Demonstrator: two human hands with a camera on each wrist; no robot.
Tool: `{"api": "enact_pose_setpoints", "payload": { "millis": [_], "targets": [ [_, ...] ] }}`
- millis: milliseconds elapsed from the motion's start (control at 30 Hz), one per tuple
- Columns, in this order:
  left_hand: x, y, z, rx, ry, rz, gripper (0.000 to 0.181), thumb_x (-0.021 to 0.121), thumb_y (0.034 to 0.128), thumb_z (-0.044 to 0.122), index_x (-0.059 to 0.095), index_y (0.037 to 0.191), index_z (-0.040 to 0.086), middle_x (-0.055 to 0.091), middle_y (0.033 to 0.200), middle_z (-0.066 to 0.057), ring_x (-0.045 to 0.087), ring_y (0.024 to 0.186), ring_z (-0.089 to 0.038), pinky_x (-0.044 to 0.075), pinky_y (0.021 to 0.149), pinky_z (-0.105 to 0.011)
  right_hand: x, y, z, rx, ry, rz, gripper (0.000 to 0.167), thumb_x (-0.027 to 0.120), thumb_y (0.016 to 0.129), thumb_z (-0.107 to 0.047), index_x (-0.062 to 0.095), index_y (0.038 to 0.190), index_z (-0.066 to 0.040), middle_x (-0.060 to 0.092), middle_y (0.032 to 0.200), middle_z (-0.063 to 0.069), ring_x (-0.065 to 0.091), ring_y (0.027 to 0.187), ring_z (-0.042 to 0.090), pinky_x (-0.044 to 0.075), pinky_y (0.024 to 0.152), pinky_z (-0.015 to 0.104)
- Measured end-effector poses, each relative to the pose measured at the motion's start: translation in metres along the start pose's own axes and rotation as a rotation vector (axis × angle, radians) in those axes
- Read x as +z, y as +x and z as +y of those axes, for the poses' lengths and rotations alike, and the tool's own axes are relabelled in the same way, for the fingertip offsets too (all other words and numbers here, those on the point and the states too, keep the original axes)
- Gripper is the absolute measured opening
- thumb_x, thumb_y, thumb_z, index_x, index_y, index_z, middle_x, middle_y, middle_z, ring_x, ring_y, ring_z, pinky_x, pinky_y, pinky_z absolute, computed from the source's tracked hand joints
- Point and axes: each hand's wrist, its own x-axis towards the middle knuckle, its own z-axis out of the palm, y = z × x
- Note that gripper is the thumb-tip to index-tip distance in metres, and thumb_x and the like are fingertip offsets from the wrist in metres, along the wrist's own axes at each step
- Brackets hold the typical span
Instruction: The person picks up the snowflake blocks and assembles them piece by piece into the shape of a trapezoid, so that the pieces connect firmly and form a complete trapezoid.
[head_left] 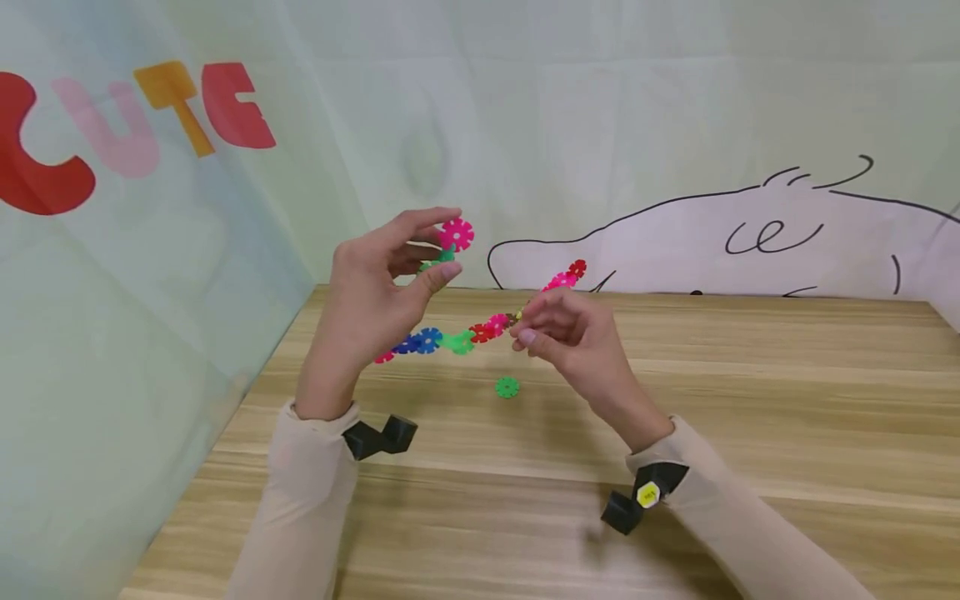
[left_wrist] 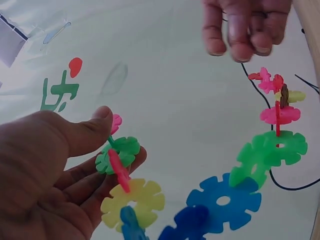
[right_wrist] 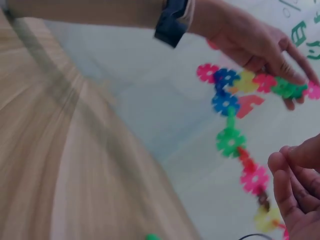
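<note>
A chain of interlocking snowflake discs in several colours hangs above the table from my left hand [head_left: 372,283]. That hand pinches it between thumb and fingers at a green disc [left_wrist: 127,147], beside a pink end disc [head_left: 457,235]. From there the chain runs through a yellow disc [left_wrist: 150,192] and blue discs [head_left: 429,340], then green, red and pink ones to a red end disc [head_left: 577,268]. My right hand [head_left: 588,342] hovers beside the far part of the chain, its fingers loosely bent. Both wrist views show it apart from the discs, holding nothing visible.
A loose green disc [head_left: 507,387] lies on the wood-grain table [head_left: 480,517] below the chain. Behind the table hangs a pale printed cloth [head_left: 600,125] with a line drawing and coloured letters. Each wrist bears a black camera mount [head_left: 367,437].
</note>
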Motion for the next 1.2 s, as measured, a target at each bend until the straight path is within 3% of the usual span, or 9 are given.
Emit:
{"api": "enact_pose_setpoints", "payload": {
  "millis": [100, 200, 300, 533, 667, 833, 1000, 1200],
  "targets": [
    [-0.004, 0.0, -0.001, -0.019, 0.013, 0.027, 0.05, 0.082, 0.0949, 0.011, 0.07, 0.142, 0.019, 0.079, 0.118, -0.007, 0.081, 0.104, -0.022, 0.064, 0.095, -0.029, 0.006, -0.001, 0.016, 0.082, -0.055, 0.022, 0.015, 0.072, 0.094, 0.011, 0.065, 0.107, 0.005, 0.08, 0.101, 0.011, 0.078, 0.088, 0.013, 0.066, 0.086, 0.027],
    [-0.006, -0.001, -0.001, -0.043, 0.016, 0.042, 0.049, 0.082, 0.0951, 0.012, 0.07, 0.142, 0.02, 0.079, 0.118, -0.007, 0.081, 0.103, -0.021, 0.063, 0.094, -0.022, 0.013, -0.003, 0.032, 0.165, -0.187, 0.045, 0.011, 0.071, 0.094, 0.009, 0.065, 0.098, 0.0, 0.08, 0.106, 0.017, 0.075, 0.093, 0.016, 0.063, 0.085, 0.023],
    [-0.006, 0.0, 0.001, -0.061, 0.014, 0.04, 0.049, 0.083, 0.0953, 0.014, 0.07, 0.142, 0.021, 0.079, 0.118, -0.006, 0.081, 0.104, -0.02, 0.062, 0.094, -0.021, 0.016, -0.005, 0.046, 0.195, -0.323, 0.024, 0.012, 0.07, 0.094, 0.007, 0.066, 0.098, -0.003, 0.08, 0.109, 0.016, 0.072, 0.097, 0.021, 0.058, 0.084, 0.026],
    [-0.004, 0.0, 0.002, -0.071, 0.002, 0.03, 0.049, 0.082, 0.0958, 0.015, 0.07, 0.142, 0.021, 0.079, 0.119, -0.005, 0.081, 0.105, -0.019, 0.064, 0.096, -0.026, 0.018, -0.009, 0.066, 0.136, -0.593, -0.144, 0.015, 0.079, 0.096, -0.007, 0.073, 0.109, -0.01, 0.076, 0.107, 0.005, 0.061, 0.102, 0.024, 0.05, 0.091, 0.036],
    [-0.004, 0.0, 0.001, -0.062, -0.009, 0.024, 0.048, 0.082, 0.0959, 0.014, 0.07, 0.142, 0.019, 0.079, 0.12, -0.005, 0.08, 0.106, -0.019, 0.064, 0.097, -0.029, 0.02, -0.011, 0.071, 0.059, -0.678, -0.209, 0.016, 0.081, 0.095, -0.009, 0.07, 0.107, -0.011, 0.074, 0.1, 0.003, 0.053, 0.101, 0.024, 0.043, 0.091, 0.036],
    [-0.003, -0.001, 0.001, -0.059, -0.01, 0.016, 0.048, 0.082, 0.0959, 0.014, 0.07, 0.142, 0.018, 0.079, 0.121, -0.005, 0.08, 0.107, -0.018, 0.064, 0.098, -0.032, 0.022, -0.011, 0.072, -0.004, -0.687, -0.23, 0.02, 0.083, 0.09, -0.002, 0.067, 0.101, -0.009, 0.069, 0.09, 0.004, 0.054, 0.089, 0.019, 0.044, 0.086, 0.032],
    [-0.003, -0.001, 0.001, -0.06, -0.026, 0.006, 0.049, 0.083, 0.0951, 0.012, 0.07, 0.142, 0.019, 0.079, 0.123, -0.004, 0.079, 0.108, -0.017, 0.064, 0.098, -0.03, 0.022, -0.01, 0.065, 0.049, -0.601, -0.243, 0.021, 0.081, 0.091, 0.003, 0.067, 0.101, -0.009, 0.073, 0.098, 0.005, 0.068, 0.087, 0.013, 0.057, 0.082, 0.028],
    [-0.002, 0.0, 0.001, -0.039, -0.033, 0.006, 0.049, 0.083, 0.0948, 0.011, 0.07, 0.142, 0.018, 0.079, 0.121, -0.005, 0.08, 0.107, -0.019, 0.064, 0.098, -0.031, 0.016, -0.005, 0.043, 0.065, -0.536, -0.232, 0.02, 0.085, 0.09, -0.005, 0.074, 0.105, -0.012, 0.077, 0.097, 0.001, 0.07, 0.087, 0.013, 0.061, 0.082, 0.028]
  ]
}}
